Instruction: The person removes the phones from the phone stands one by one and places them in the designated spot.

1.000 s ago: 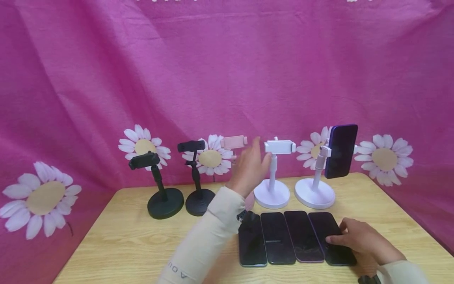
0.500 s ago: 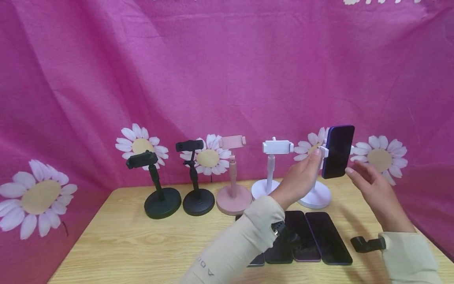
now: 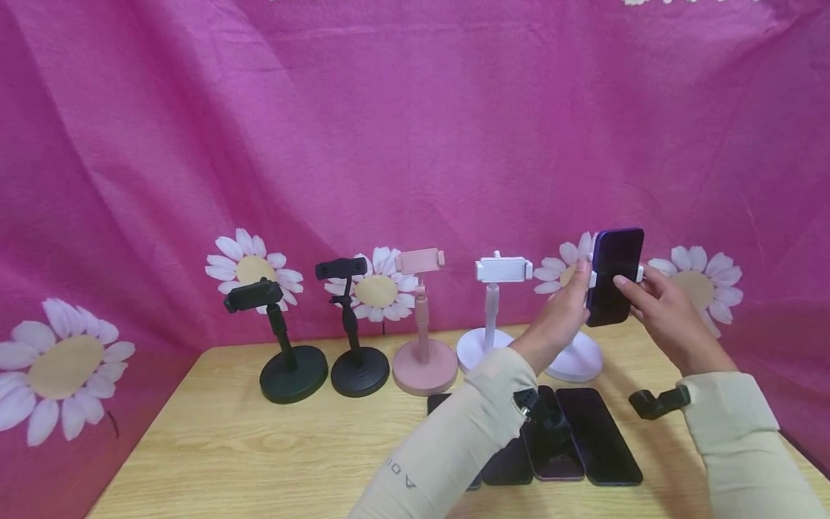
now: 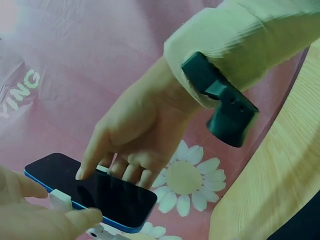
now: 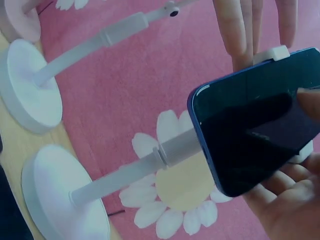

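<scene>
A smartphone [image 3: 616,252] with a blue-purple edge and dark screen stands upright in the clamp of the rightmost white phone stand [image 3: 577,362]. My left hand [image 3: 554,323] holds the stand's clamp [image 4: 61,200] at the phone's left edge, thumb in front. Some of its fingers [image 5: 232,30] pass partly behind the phone in the right wrist view. From the other side, my right hand [image 3: 677,324] grips the phone, its thumb [image 5: 310,104] on the screen and its fingers behind. The opposite clamp arm [image 5: 302,151] shows beside those fingers.
Left of the hands stand another white stand [image 3: 488,346], a pink stand [image 3: 424,366] and two black stands [image 3: 294,373] [image 3: 359,371]. Several phones lie in a row on the wooden table [image 3: 279,461], partly covered by my left sleeve. A pink floral cloth [image 3: 389,144] hangs behind.
My right hand has left the rightmost lying phone and risen to grip the mounted one. My left hand has moved right, from near the pink stand to the clamp.
</scene>
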`<act>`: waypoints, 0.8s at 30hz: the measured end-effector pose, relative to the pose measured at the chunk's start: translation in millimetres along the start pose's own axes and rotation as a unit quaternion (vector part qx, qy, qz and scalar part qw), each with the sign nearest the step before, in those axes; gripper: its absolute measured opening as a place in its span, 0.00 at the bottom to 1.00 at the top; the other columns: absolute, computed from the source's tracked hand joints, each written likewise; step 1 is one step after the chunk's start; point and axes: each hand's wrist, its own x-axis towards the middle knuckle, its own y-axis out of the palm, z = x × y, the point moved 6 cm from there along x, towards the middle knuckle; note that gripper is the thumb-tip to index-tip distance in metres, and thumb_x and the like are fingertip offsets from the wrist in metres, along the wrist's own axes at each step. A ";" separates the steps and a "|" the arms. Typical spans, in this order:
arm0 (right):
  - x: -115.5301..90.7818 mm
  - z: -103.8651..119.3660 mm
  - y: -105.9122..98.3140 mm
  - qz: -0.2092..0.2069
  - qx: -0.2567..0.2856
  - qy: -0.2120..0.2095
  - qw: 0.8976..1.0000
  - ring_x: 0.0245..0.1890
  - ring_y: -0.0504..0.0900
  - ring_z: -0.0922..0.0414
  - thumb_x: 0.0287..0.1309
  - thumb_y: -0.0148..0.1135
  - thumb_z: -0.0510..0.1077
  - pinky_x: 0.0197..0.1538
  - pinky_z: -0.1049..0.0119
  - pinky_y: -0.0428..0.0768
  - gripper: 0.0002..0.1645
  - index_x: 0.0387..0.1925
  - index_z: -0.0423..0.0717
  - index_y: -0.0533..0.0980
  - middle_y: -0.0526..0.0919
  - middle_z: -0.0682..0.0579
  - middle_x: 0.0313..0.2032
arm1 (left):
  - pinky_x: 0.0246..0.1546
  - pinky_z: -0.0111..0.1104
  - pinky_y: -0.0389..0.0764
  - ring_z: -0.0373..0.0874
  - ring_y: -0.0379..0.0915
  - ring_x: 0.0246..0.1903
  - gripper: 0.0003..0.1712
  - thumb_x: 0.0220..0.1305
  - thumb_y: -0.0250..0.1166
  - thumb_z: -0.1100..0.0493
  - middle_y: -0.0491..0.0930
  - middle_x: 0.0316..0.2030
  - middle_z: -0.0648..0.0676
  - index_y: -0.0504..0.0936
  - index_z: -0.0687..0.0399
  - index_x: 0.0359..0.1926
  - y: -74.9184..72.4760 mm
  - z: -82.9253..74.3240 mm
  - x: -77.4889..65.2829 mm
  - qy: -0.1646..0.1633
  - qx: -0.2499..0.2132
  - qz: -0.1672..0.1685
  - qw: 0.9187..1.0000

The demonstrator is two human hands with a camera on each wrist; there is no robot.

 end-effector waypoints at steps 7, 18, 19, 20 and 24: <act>2.3 1.4 6.2 -0.005 0.075 -0.031 0.997 0.44 0.80 0.70 0.66 0.57 0.41 0.62 0.70 0.68 0.27 0.64 0.53 0.65 0.82 0.62 0.42 | 0.63 0.33 0.66 0.35 0.47 0.70 0.38 0.75 0.28 0.38 0.51 0.74 0.48 0.51 0.55 0.75 5.0 2.0 0.1 0.040 -0.019 0.033 0.998; 2.5 12.4 14.9 -0.021 0.141 -0.096 0.985 0.36 0.81 0.66 0.63 0.57 0.32 0.37 0.78 0.78 0.22 0.57 0.51 0.71 0.81 0.56 0.40 | 0.67 0.32 0.58 0.40 0.42 0.72 0.36 0.76 0.26 0.40 0.48 0.75 0.48 0.47 0.55 0.75 -3.8 -3.5 -4.0 0.074 -0.063 0.085 0.992; 1.0 16.0 15.9 -0.026 0.144 -0.101 0.984 0.36 0.81 0.65 0.63 0.57 0.32 0.35 0.77 0.78 0.22 0.57 0.51 0.71 0.81 0.56 0.40 | 0.67 0.31 0.58 0.41 0.42 0.72 0.36 0.76 0.26 0.40 0.47 0.75 0.48 0.48 0.55 0.75 -4.9 -5.2 -4.8 0.080 -0.061 0.090 0.991; -0.8 20.2 17.0 -0.031 0.144 -0.105 0.983 0.36 0.81 0.66 0.63 0.58 0.31 0.35 0.77 0.79 0.22 0.57 0.50 0.71 0.81 0.56 0.41 | 0.66 0.30 0.59 0.41 0.42 0.72 0.36 0.76 0.26 0.40 0.47 0.75 0.48 0.49 0.55 0.75 -6.1 -7.9 -6.2 0.088 -0.055 0.091 0.990; -11.2 40.7 22.6 -0.042 0.143 -0.119 0.982 0.40 0.84 0.63 0.62 0.58 0.31 0.36 0.71 0.82 0.23 0.57 0.48 0.69 0.82 0.55 0.45 | 0.62 0.27 0.64 0.41 0.52 0.70 0.34 0.76 0.27 0.40 0.49 0.74 0.48 0.50 0.48 0.76 -13.2 -25.1 -16.7 0.134 0.014 0.079 0.988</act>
